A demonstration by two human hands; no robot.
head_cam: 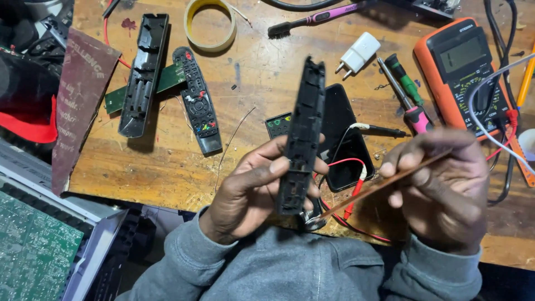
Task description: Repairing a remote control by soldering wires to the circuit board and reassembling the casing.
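Black plastic remote-control shell half (302, 139) is up off the wooden desk (167, 161), held upright in the left hand (251, 192), whose grip is pinched shut on its lower part, thumb across the front and fingers behind. Right hand (443, 192) has its grip closed on a thin brown circuit strip (384, 184), which slants down toward the shell's bottom end; whether the two touch there I cannot tell. So the remote is already opened and its board is out, by the look of it; the halves are not joined.

Far left on the desk lie another black shell half (143, 72), a green circuit board (167, 82) poking from under it, and a black rubber keypad with coloured buttons (198, 100). Under the hands rests a black smartphone (345, 139) with red probe leads (356, 192) across it. Far right sits an orange multimeter (473, 72), with screwdrivers (409, 95) just beside it.
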